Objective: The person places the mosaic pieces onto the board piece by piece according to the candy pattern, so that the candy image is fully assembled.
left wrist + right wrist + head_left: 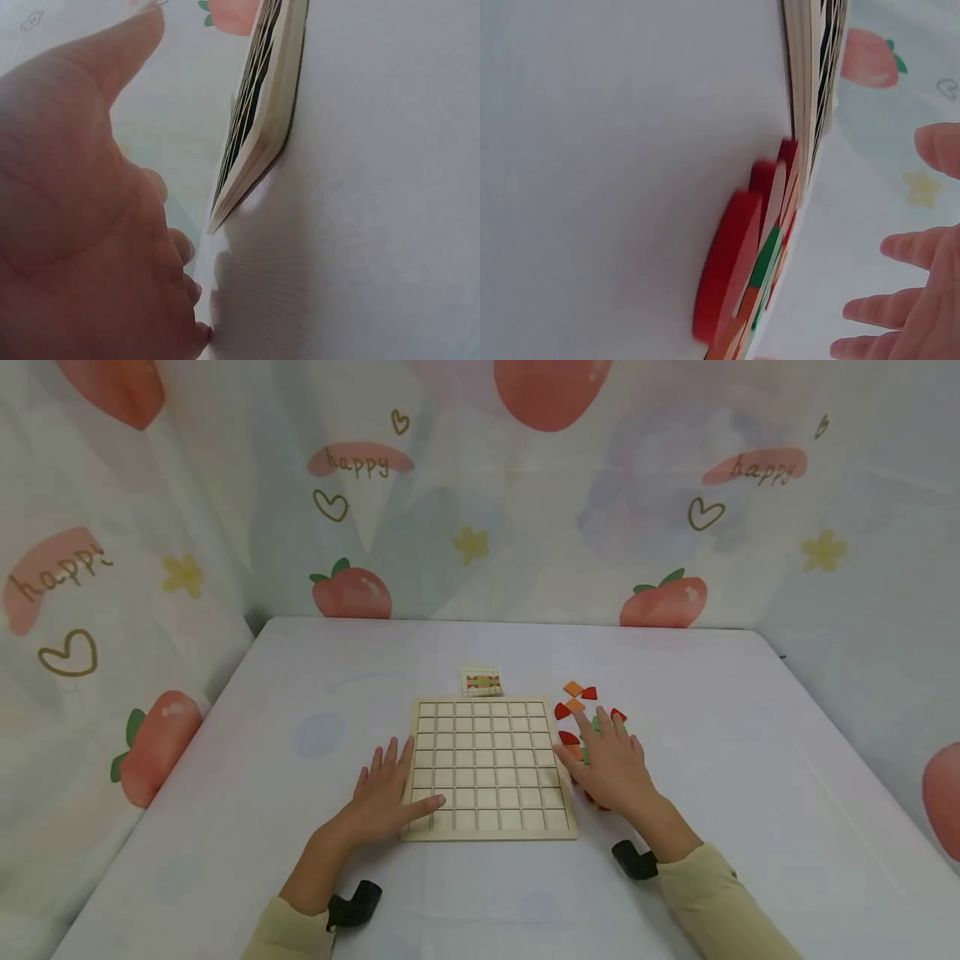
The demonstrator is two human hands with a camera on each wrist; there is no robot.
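– So, head view first. Where is the board (487, 760)?

– Flat on the tabletop (787, 735), between the two hands, grid facing up. Card (481, 673) just past its far edge, bearing a small coloured pattern. Pieces (574, 704) along the right side: red, orange, green, partly covered by the right hand (611, 768).

– State of each grip?

– Left hand (378, 802): fingers extended and parted along the board's left edge, thumb out over the near-left cells; grip slack, holding nothing. Right: fingers spread over the pieces, grip wide and nothing seen held. Fingertip contact cannot be judged from above.

– Surroundings?

– Pale sleeves (701, 881), a black fitting (634, 860) at each wrist, and a cloth (525, 543) printed with fruit, hearts and "happy".

– Left wrist view?

– Palm and thumb fill the left; the thumb stands away from the fingers. Board corner beside them, a visible gap between it and the thumb.

– Right wrist view?

– Fingers straight and separated, apart from the pieces. These lie near the board's side, a thick-edged red one closest to the camera, green and orange beyond.
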